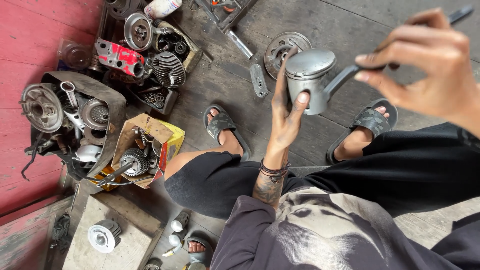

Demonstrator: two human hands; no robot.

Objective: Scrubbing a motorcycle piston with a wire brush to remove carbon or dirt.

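Holding piston (pixel 308 80) up at chest height, left hand (pixel 287 112) wrapped round its skirt; right hand (pixel 425 60) pinching the connecting rod (pixel 345 77). Rod is fitted; engine parts lie unassembled on floor (pixel 240 95).

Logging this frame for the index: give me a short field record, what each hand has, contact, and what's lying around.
left hand: grips the grey metal piston, fingers around its skirt, crown up
right hand: pinches the dark connecting rod that sticks out of the piston
piston position: held in the air above the floor, between the sandalled feet
floor left: cardboard box with a gear, black tub of engine parts, finned cylinder
floor ahead: round drum plate
lower left: finned part on a wooden block
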